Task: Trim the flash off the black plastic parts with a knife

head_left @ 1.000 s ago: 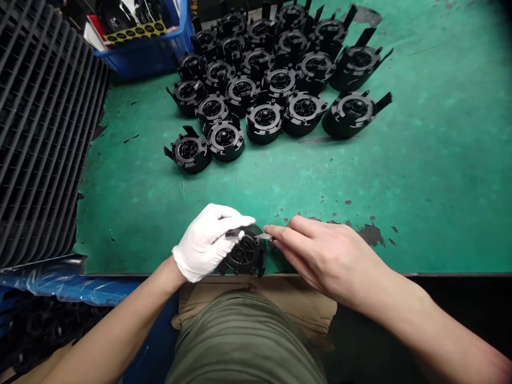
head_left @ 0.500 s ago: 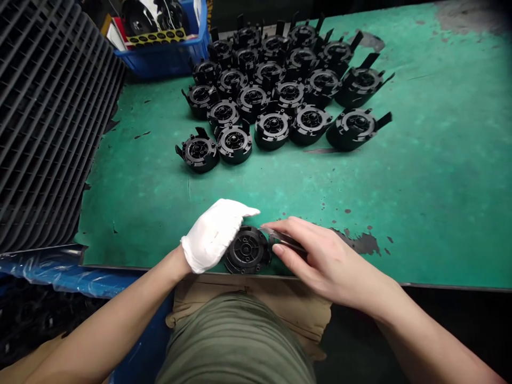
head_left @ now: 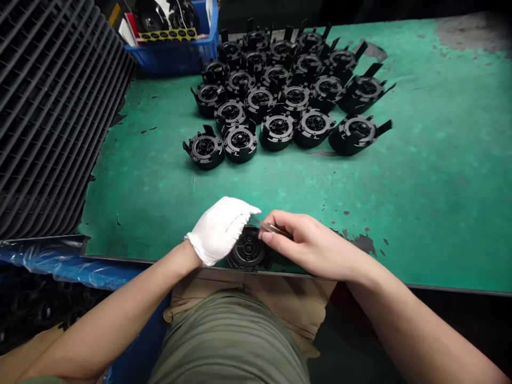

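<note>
At the table's front edge lies a round black plastic housing (head_left: pixel 248 248), its ribbed, holed face turned up. My left hand (head_left: pixel 220 229), in a white glove, is curled around the housing's left and far side; its fingertips are mostly hidden under the glove. My bare right hand (head_left: pixel 298 234) pinches a slim knife (head_left: pixel 270 228) with a metal blade. The blade points left over the housing's far right rim, close to the gloved fingertips. Whether the blade touches the rim I cannot tell.
Several similar black housings (head_left: pixel 278 128) stand grouped on the green table (head_left: pixel 432 176) beyond my hands. A blue bin (head_left: pixel 172 58) with black parts stands at the back left. Black ribbed trays (head_left: pixel 56 117) rise on the left, above a plastic-lined blue container (head_left: pixel 60 269).
My right hand has moved slightly up and left, bringing the knife toward the housing's far side. My left hand stays around the housing. The camera view has shifted slightly.
</note>
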Demonstrator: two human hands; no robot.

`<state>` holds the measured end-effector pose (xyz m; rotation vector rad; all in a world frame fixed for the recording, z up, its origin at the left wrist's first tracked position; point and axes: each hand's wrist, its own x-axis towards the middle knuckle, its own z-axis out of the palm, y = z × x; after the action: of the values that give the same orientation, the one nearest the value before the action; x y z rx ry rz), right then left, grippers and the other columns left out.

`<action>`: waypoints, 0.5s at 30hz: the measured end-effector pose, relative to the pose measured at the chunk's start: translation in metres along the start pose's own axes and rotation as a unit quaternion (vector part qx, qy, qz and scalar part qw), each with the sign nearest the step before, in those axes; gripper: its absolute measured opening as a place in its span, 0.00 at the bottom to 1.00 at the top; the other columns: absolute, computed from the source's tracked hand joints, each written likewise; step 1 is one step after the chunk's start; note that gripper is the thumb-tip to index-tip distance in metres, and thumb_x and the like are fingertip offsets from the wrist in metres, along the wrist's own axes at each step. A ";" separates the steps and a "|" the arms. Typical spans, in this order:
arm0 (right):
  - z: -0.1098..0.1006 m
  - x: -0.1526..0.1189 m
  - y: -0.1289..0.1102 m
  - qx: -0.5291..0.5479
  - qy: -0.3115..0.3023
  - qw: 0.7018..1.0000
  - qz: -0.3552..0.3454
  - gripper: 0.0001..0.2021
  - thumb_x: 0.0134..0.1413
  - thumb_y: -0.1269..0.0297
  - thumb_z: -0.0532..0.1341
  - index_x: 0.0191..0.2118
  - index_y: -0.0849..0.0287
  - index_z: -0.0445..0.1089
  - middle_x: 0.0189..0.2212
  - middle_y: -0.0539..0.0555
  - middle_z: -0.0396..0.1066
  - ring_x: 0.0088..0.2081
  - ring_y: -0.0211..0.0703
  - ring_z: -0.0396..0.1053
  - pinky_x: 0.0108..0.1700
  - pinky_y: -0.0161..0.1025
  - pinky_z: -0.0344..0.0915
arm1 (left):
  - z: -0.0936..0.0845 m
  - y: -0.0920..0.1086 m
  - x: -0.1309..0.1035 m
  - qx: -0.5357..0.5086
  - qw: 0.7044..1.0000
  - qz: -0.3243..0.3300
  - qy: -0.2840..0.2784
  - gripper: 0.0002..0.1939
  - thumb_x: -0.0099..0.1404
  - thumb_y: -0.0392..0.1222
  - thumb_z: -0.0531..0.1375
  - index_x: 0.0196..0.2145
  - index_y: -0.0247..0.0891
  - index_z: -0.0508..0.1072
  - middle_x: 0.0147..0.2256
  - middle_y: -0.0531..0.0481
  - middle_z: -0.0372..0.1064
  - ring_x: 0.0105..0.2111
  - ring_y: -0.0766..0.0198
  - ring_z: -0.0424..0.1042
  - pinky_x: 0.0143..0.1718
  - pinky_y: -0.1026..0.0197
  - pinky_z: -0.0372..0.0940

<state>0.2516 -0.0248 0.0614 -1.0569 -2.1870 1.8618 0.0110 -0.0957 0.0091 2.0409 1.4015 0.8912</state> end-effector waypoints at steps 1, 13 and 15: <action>0.000 0.001 0.001 0.046 0.013 0.999 -0.005 0.13 0.73 0.50 0.61 0.39 0.53 0.68 0.28 0.44 0.62 0.29 0.36 0.56 0.31 0.35 0.56 | -0.001 0.001 0.001 -0.016 1.000 -0.020 0.010 0.19 0.82 0.44 0.50 0.56 0.39 0.79 0.53 0.42 0.81 0.54 0.54 0.79 0.61 0.48 0.73; 0.019 -0.054 0.038 0.196 0.235 0.951 0.032 0.14 0.69 0.47 0.67 0.43 0.54 0.74 0.26 0.47 0.64 0.25 0.36 0.58 0.25 0.33 0.56 | -0.004 0.022 -0.072 0.124 0.989 -0.069 0.031 0.63 0.57 0.90 0.55 0.70 0.35 0.65 0.63 0.28 0.72 0.63 0.33 0.73 0.66 0.34 0.65; 0.030 -0.057 0.039 0.237 0.268 0.933 0.023 0.14 0.68 0.50 0.69 0.40 0.53 0.71 0.26 0.46 0.64 0.24 0.35 0.58 0.23 0.32 0.55 | 0.011 0.027 -0.068 0.190 0.980 -0.053 0.028 0.64 0.54 0.86 0.65 0.72 0.35 0.62 0.63 0.27 0.72 0.65 0.32 0.72 0.69 0.33 0.61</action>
<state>0.2980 -0.0796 0.0393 -1.3075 -1.3381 1.7161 0.0182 -0.1696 0.0050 2.1978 1.8078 0.6807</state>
